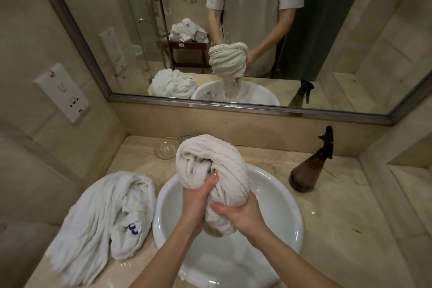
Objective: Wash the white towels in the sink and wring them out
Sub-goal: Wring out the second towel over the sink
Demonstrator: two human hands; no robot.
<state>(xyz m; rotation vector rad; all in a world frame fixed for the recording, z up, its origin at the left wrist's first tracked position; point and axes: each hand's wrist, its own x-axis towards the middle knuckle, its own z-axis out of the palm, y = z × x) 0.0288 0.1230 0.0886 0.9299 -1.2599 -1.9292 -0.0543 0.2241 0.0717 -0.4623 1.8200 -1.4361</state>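
Both hands hold 1 bulky, twisted white terry towel (211, 170) upright over the round white ceramic basin sink (275, 215), which sits at the centre of the beige marble surface (339, 229). The left hand (198, 196) has its grip wrapped round the towel's narrowed middle, fingertips pushed into the folds; the right hand (243, 214) has its grip curled tight round the lower part, just beneath and touching the left. The towel's bottom end hangs inside the basin. At 9 o'clock from the sink, a second crumpled white towel with a dark blue mark (102, 220) lies on the surface, its edge touching the sink's rim. At 11 o'clock stands a small clear glass bowl (164, 151). At 2 o'clock, well apart from the basin, stands a brown cone-shaped spray bottle with a black trigger (311, 170). A wide framed wall mirror (327, 30) runs behind the surface.
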